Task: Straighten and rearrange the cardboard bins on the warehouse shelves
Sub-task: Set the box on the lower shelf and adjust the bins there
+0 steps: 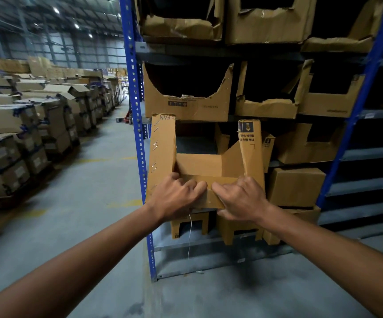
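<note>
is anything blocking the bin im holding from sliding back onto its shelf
Nothing visible does. Both the left hand and right hand grip the front lip of the cardboard bin, and the shelf space seen through its cut-out looks open. The neighbouring bin sits close on its right side.

Dim overall. Light from ceiling lamps (76, 25) upper left, small blown-out spots. Aisle floor (107, 171) moderately lit, slight sheen. Shelf interiors (337, 19) near black, detail lost. Soft shadow on floor under right forearm (337, 255). Strong wide-angle bend: blue uprights (137, 134) curve, edges stretched. Forearms soft at bottom edge; far stacked cartons (48, 115) soft, noisy.
</note>
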